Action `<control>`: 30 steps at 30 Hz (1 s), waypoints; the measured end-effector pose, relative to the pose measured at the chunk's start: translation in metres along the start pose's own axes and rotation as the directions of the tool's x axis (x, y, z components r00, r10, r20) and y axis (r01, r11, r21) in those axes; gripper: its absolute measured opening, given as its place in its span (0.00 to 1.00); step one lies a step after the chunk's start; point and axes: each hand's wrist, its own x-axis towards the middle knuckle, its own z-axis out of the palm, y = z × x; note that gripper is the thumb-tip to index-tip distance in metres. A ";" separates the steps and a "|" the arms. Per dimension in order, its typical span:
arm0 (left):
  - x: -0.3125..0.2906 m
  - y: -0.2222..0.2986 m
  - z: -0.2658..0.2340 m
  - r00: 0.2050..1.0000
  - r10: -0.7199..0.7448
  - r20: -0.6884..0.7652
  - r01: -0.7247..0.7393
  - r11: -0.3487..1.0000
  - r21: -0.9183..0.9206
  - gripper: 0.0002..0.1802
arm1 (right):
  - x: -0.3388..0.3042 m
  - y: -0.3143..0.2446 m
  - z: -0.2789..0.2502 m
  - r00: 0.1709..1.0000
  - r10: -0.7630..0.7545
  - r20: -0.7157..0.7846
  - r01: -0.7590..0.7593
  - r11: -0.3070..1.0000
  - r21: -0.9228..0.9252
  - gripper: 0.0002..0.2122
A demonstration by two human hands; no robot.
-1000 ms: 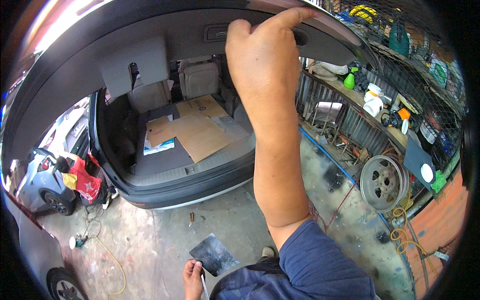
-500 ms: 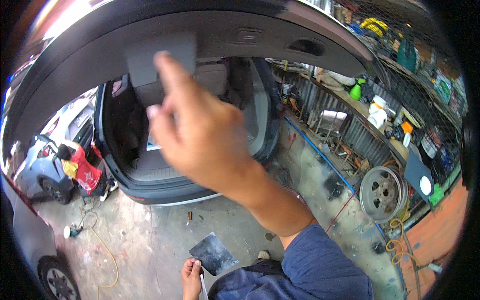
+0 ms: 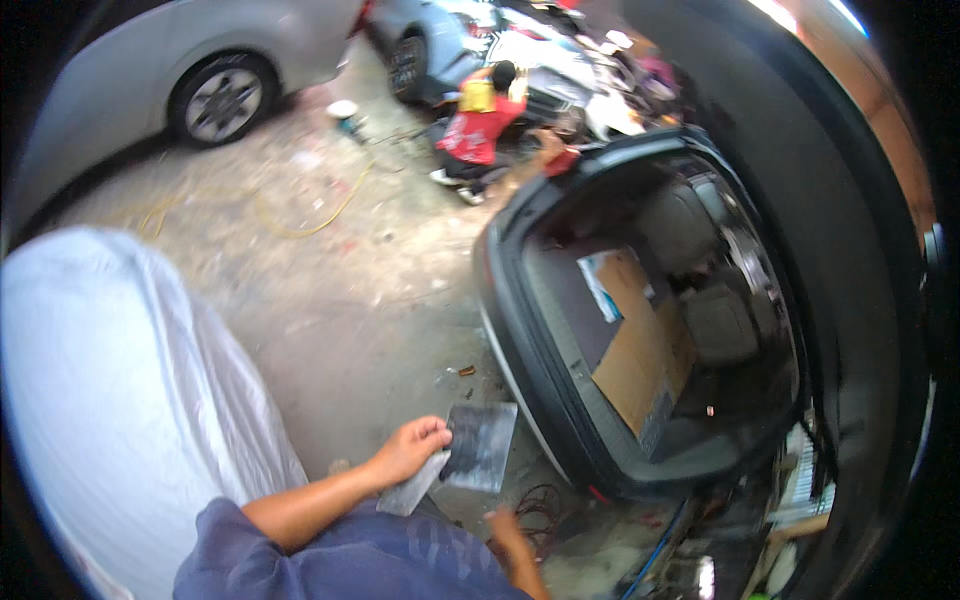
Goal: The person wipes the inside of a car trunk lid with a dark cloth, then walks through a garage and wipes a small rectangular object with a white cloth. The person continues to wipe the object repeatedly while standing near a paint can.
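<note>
Near the bottom middle, my left hand (image 3: 412,452) pinches a dark grey, smudged square sheet (image 3: 480,450) that looks like sandpaper. A pale, whitish sheet (image 3: 408,490) hangs below the same fingers. My right hand (image 3: 508,525) is lower and further right, beside my shirt; it is smeared by motion and its fingers do not show clearly. To the right stands a car with its tailgate (image 3: 850,200) raised. Inside its cargo area lie a flat piece of cardboard (image 3: 635,350) and a blue-and-white packet (image 3: 600,285).
A silver-covered vehicle (image 3: 130,380) stands close at left, with a grey van (image 3: 130,80) beyond. A person in a red shirt (image 3: 470,135) crouches by a pale blue car (image 3: 440,40). A yellow hose (image 3: 325,225) lies on the concrete floor (image 3: 370,310); red cable (image 3: 540,510) coils near the bumper.
My view has swung left, bringing the covered vehicle into sight. My right hand has come down from the raised tailgate to beside my body. The left still holds the sheets.
</note>
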 end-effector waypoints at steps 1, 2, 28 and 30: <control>0.004 0.000 -0.012 0.993 0.025 -0.115 -0.028 0.999 -0.019 0.09 | 0.016 -0.007 0.017 0.986 0.015 0.164 -0.014 1.000 -0.006 0.22; 0.010 0.000 -0.020 0.984 0.023 -0.175 -0.028 0.999 -0.027 0.09 | 0.016 -0.002 0.051 0.955 0.076 0.285 -0.077 0.997 -0.006 0.22; 0.081 0.094 -0.255 -0.049 0.236 -0.971 -0.608 0.764 0.216 0.09 | 0.181 -0.564 -0.314 0.302 -0.826 0.476 0.732 0.521 0.439 0.34; 0.080 0.113 -0.285 -0.096 0.247 -0.964 -0.623 0.741 0.252 0.09 | 0.169 -0.617 -0.322 0.178 -0.871 0.459 0.852 0.369 0.370 0.37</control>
